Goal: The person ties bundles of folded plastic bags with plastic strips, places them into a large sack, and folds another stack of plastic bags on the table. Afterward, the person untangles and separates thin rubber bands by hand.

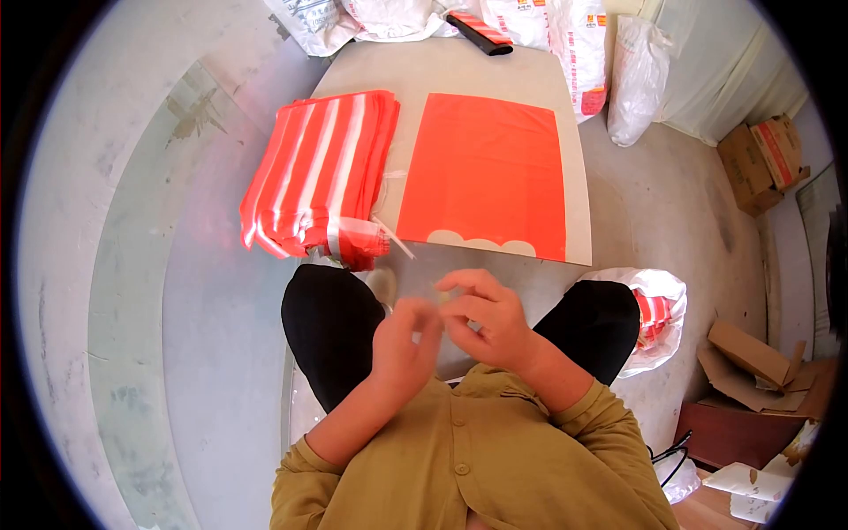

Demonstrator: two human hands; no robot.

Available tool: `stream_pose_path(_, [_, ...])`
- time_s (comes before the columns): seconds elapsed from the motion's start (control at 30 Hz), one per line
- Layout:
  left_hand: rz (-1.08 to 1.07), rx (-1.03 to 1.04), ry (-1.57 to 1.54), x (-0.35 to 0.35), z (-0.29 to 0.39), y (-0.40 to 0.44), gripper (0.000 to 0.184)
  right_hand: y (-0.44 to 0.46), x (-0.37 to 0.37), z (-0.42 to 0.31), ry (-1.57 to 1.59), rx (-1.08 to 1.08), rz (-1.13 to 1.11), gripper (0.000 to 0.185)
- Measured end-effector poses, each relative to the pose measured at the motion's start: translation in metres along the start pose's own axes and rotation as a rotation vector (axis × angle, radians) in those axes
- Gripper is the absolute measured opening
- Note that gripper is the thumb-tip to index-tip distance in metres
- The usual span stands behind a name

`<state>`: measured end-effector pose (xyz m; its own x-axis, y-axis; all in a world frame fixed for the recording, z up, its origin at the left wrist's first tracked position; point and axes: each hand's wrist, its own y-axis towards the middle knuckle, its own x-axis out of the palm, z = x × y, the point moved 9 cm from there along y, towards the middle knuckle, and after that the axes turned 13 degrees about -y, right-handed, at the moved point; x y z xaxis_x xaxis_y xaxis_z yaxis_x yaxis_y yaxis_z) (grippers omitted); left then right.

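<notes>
My left hand point(406, 349) and my right hand point(488, 320) meet above my lap, fingertips almost touching. Both have curled fingers; the left fingertips are smeared by motion. Something small and pale may be pinched between them, too blurred to name. Beyond the hands, a flat orange-red plastic sheet point(486, 172) with a wavy near edge lies on the tan board point(579, 203). To its left sits a thick stack of red-and-white striped plastic bags point(322, 168). A thin white strip point(395, 238) sticks out beside the stack's near corner.
Behind the board stand white printed sacks point(579, 53) and a striped roll with black point(480, 34). A white bag point(658, 353) holding striped plastic is by my right knee. Cardboard boxes point(758, 163) and an opened carton point(751, 367) line the right; a pale wall point(212, 265) curves along the left.
</notes>
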<state>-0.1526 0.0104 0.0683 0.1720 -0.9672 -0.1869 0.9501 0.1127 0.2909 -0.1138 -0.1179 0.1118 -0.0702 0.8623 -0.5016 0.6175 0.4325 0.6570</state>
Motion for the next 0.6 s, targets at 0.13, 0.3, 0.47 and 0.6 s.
stream_pose_path(0.13, [0.011, 0.046, 0.042, -0.001, 0.005, 0.003, 0.018, -0.003, -0.002, -0.002, 0.036, -0.025, 0.033, 0.013])
stream_pose_path(0.3, [-0.001, 0.024, 0.093, -0.001, 0.007, 0.006, 0.019, -0.006, 0.001, 0.000, 0.153, 0.060, 0.006, 0.007])
stream_pose_path(0.47, [-0.073, -0.019, 0.177, 0.005, -0.002, 0.006, 0.019, -0.015, 0.018, 0.022, 0.362, 0.319, -0.194, 0.009])
stream_pose_path(0.6, [-0.209, -0.009, 0.170, 0.015, -0.007, 0.005, 0.022, -0.013, 0.018, 0.032, 0.496, 0.507, -0.182, 0.012])
